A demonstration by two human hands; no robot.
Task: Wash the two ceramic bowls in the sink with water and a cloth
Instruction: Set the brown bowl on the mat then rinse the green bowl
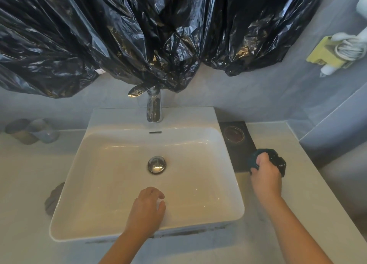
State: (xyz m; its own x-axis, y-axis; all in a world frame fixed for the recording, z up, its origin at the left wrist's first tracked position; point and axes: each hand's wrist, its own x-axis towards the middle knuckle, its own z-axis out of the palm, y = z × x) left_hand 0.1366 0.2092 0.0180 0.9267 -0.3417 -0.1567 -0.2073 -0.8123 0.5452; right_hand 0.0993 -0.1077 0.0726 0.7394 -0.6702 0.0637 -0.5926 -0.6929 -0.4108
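our right hand (265,172) gripping the dark teal bowl (254,158) at the near end of the dark tray (241,158), countertop (301,188) right of the sink (127,229), second bowl (234,133) at the tray's far end, left hand (148,208) over the sink's front edge, fingers loosely curled, holding nothing
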